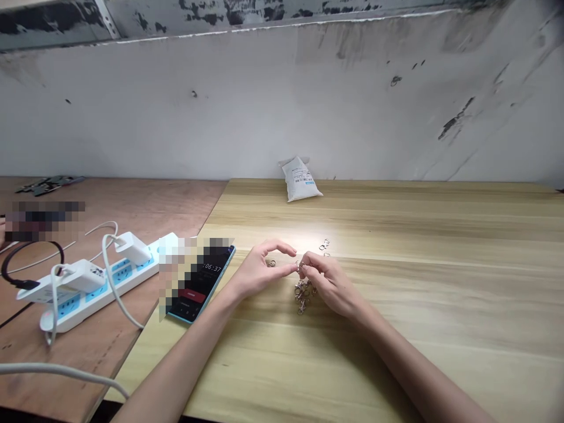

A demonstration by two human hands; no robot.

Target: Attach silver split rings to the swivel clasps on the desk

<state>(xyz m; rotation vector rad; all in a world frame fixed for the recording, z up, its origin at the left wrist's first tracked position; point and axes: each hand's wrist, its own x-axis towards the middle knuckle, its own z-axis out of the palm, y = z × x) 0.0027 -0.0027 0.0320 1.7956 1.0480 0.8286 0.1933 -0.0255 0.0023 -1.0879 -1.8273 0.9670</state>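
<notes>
My left hand (259, 271) and my right hand (328, 281) meet over the light wooden table (396, 282), fingertips pinched together on a small metal ring or clasp (301, 268). A chain of small metal clasps (303, 295) hangs from that pinch down onto the table under my right hand. A loose metal ring (272, 263) lies just behind my left fingers. More small metal clasps (325, 244) lie a little behind my right hand.
A phone (200, 285) with a lit timer screen lies left of my left hand. A white and blue power strip (94, 282) with chargers and cables sits on the brown board at left. A small white packet (301, 180) stands by the wall.
</notes>
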